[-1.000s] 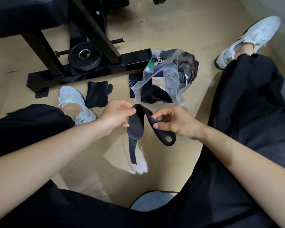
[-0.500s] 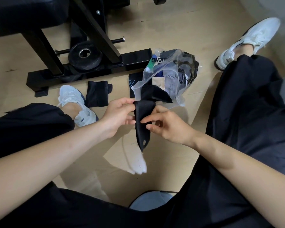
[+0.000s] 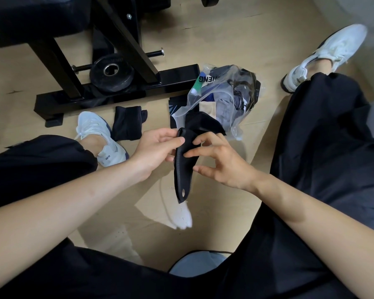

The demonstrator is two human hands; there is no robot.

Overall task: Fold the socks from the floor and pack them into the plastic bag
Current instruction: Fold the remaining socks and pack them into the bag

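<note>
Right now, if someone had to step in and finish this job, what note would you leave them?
Left hand: pinches the black sock at its top; the sock hangs down.
Right hand: fingertips on the sock; I cannot tell whether it pinches.
Bag: on the floor ahead, with items already inside.
Done: some items bagged; a folded sock lies by the left shoe.
Left: finish folding the black sock and bag it, then bag the folded sock, then fold and bag the white sock on the floor below the hands.
</note>
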